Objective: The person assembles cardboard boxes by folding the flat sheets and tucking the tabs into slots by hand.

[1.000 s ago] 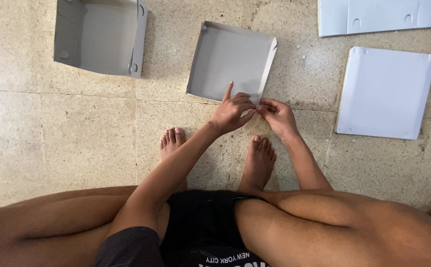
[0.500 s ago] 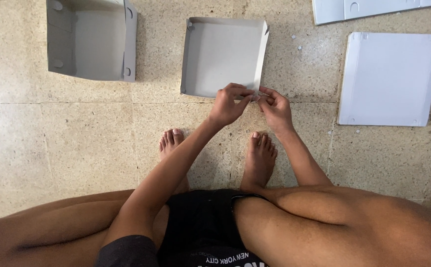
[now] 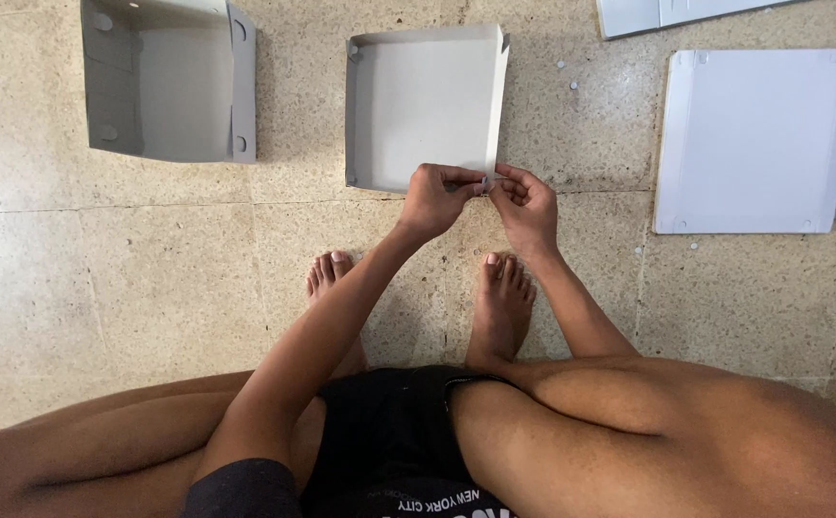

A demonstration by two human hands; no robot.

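A grey cardboard box [image 3: 418, 96], partly folded with raised sides, lies on the floor in front of me. My left hand [image 3: 437, 199] pinches its near right corner. My right hand [image 3: 525, 206] meets it at the same corner, fingers closed on the corner flap. Both hands touch each other at the fingertips. My bare feet rest on the floor just below the hands.
A deeper folded grey box [image 3: 174, 82] stands at the upper left. A flat white cardboard sheet [image 3: 758, 139] lies at the right, and another sheet [image 3: 667, 11] at the top edge. Small white paper dots dot the speckled stone floor [image 3: 130, 278].
The box has turned square to me and sits nearer the top. Both hands have stayed together at its near right corner, following it.
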